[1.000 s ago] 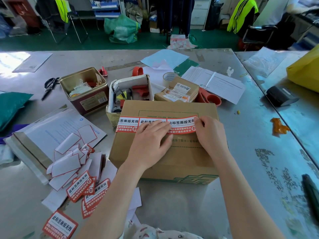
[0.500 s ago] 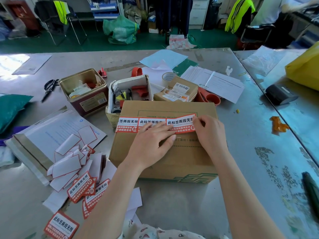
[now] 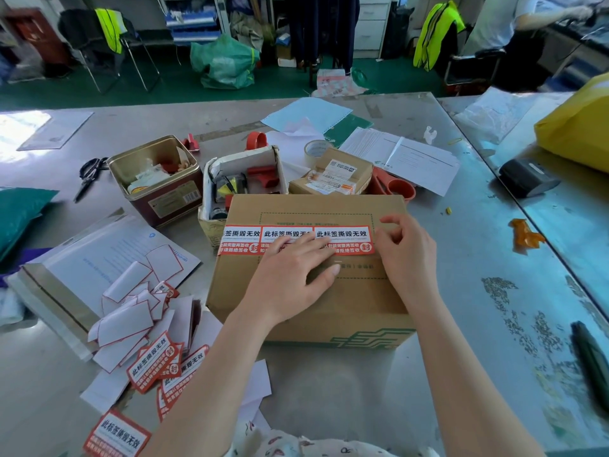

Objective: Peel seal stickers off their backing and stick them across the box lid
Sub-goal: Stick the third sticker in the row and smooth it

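A brown cardboard box point(image 3: 356, 301) stands in front of me on the metal table. Three red-and-white seal stickers point(image 3: 342, 235) lie in a row across its lid. My left hand point(image 3: 290, 275) rests flat on the lid, fingers spread over the lower edge of the middle and right stickers. My right hand point(image 3: 405, 255) sits just right of the row, fingertips curled by the right sticker's end. Several unpeeled stickers point(image 3: 155, 364) and white peeled backings point(image 3: 128, 318) lie in a heap at the lower left.
Behind the box are a gold tin point(image 3: 155, 179), a small open carton of tools point(image 3: 244, 179), a labelled parcel point(image 3: 333, 179), a tape roll point(image 3: 316, 148) and papers point(image 3: 402, 156). Scissors point(image 3: 89, 174) lie far left, a large envelope point(image 3: 99, 258) left, a black device point(image 3: 527, 178) right.
My left hand has slid down and right along the stickers. My right hand has shifted off the end of the right sticker to just beside it.
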